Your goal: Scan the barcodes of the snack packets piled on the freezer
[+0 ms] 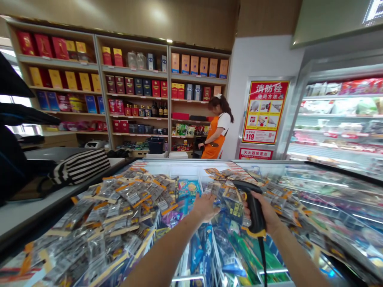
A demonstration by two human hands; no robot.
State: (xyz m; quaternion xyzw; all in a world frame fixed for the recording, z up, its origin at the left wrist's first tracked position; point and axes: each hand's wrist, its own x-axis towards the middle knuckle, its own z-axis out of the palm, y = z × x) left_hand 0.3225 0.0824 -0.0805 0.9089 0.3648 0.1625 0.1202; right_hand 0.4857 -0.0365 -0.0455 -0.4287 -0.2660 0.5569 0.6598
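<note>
Head view: clasping a barcode scanner in the curled right hand, holding the half-open left hand over plastic packets, cannot tell if gripping any.

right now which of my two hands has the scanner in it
Your right hand, wrapped around the black and yellow scanner. Your left hand has no scanner, its fingers extended near packaged goods.

Black scanner with yellow trim, clear packets with orange strips, bright blue packets, black-and-white striped bag, orange apron, white sleeve, red-and-yellow poster, peach-and-blue boxes
</note>
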